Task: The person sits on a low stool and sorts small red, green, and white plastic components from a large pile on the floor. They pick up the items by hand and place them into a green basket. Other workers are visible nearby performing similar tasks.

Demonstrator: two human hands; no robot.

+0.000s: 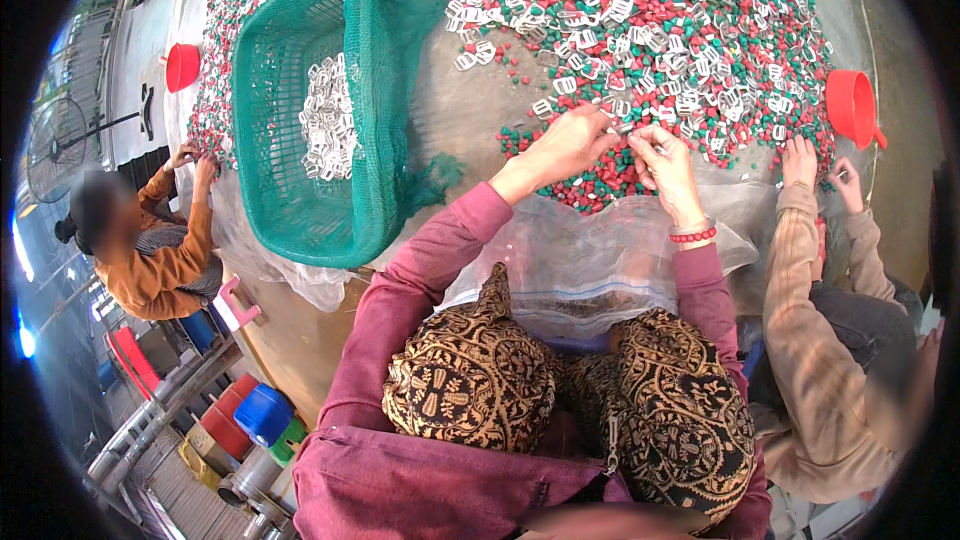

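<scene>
My left hand (574,146) and my right hand (668,172) meet over the near edge of a wide pile of small red and green pieces (600,185). Both have thumb and fingers pinched together. Something small and pale shows between the fingertips, too small to name. Around them lie many white slider buckles (542,108), flat frames with a crossbar, mixed among the pieces. Left of my left arm stands a green plastic basket (255,120) lined with green netting (385,90). A heap of white slider buckles (328,125) rests inside it.
A red scoop (850,108) stands at the pile's right edge, and a red cup (182,67) at the far left. Co-workers' hands work at the pile, a brown-sleeved person (160,260) on the left, a beige-sleeved one (815,340) on the right. Clear sheeting (600,250) drapes over the near edge.
</scene>
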